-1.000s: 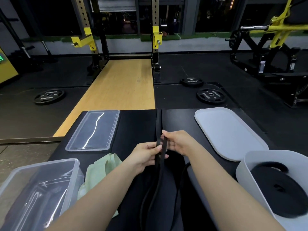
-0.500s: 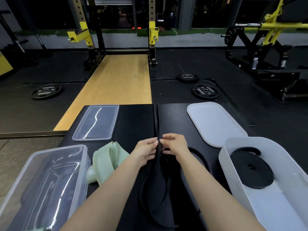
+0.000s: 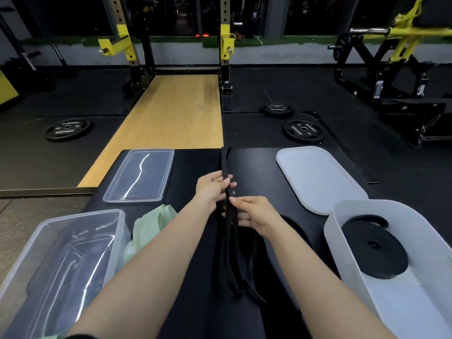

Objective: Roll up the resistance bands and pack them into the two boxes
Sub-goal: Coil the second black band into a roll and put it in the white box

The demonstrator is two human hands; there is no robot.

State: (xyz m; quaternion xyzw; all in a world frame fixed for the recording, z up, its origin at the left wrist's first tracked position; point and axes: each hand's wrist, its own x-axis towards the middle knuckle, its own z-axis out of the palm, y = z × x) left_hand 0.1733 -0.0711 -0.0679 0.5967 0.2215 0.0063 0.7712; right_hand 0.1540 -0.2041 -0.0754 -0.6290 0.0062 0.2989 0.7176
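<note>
A long black resistance band (image 3: 226, 160) lies stretched down the middle of the black table (image 3: 193, 165), its loops trailing toward me. My left hand (image 3: 212, 189) grips the band further out, fingers curled round it. Just below, my right hand (image 3: 252, 212) pinches the same band. A rolled black band (image 3: 374, 248) lies in the white box (image 3: 342, 243) at the right. A clear plastic box (image 3: 61, 265) stands at the left, with a pale green band (image 3: 151, 226) bunched beside it.
The clear lid (image 3: 139, 176) lies at the table's back left and the white lid (image 3: 318, 177) at the back right. Beyond the table are a wooden platform (image 3: 168, 113), weight plates (image 3: 303, 130) on the floor and a yellow rack (image 3: 226, 45).
My left hand has slid further out along the black band while my right hand has come back toward me. The view has tilted down slightly.
</note>
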